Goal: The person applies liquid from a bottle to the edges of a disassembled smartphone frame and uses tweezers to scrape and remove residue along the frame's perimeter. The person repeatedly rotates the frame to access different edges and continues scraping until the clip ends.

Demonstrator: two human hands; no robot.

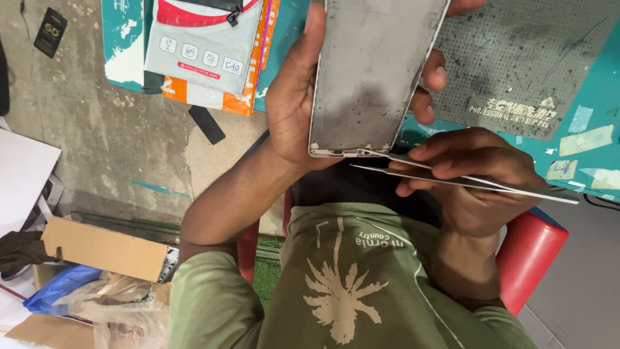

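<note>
A left hand (294, 97) grips a bare phone frame (371, 74), its screen already off, while the right hand (475, 171) pinches tweezers (452, 176) at its lower edge, where residue remains.

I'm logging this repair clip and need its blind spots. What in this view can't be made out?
- Phone frame, head view: top end cut off by the picture's upper edge.
- Left hand: fingers mostly hidden behind the frame.
- Tweezers: tips sit at the frame's corner, too thin to judge contact.
- Right hand: palm hidden; knuckles face the camera.
</note>
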